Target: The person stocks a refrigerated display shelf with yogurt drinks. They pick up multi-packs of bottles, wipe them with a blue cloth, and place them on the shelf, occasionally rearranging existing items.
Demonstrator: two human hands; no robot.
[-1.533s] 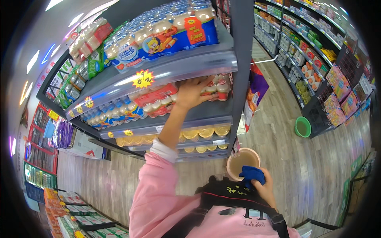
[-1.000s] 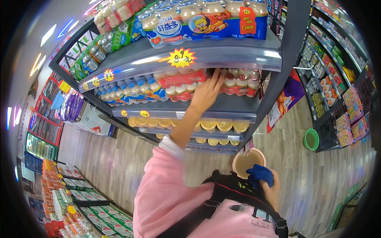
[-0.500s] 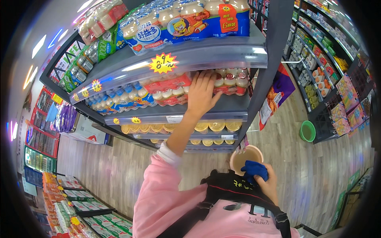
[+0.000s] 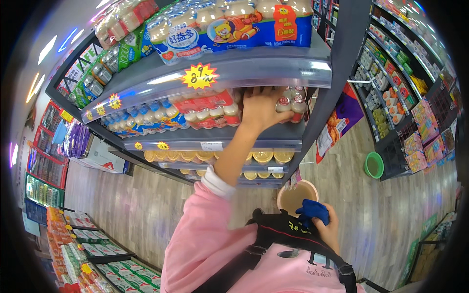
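Note:
My left hand [image 4: 265, 108] reaches into a shelf, against a red-wrapped pack of small bottles [image 4: 291, 103] at the right end. Its thumb is stretched out along the pack's front. The other fingers are spread, with their tips partly hidden below the shelf above. Just left of the hand is another red-wrapped bottle pack [image 4: 207, 108], with a dark gap between. Low on the right, my right hand [image 4: 332, 227] is closed around a bunched blue cloth [image 4: 314, 212], in front of my black apron.
A round basin [image 4: 297, 193] of murky liquid stands on the floor below the shelf's right end. Farther right are a green tub [image 4: 373, 165] and stocked racks [image 4: 386, 93]. Large blue-wrapped bottle packs [image 4: 229, 27] sit on the shelf above; yellow-lidded tubs [image 4: 263, 156] line the one below.
My left hand has moved right along the bottle packs, and a dark gap has widened on its left. The right hand still holds the blue cloth.

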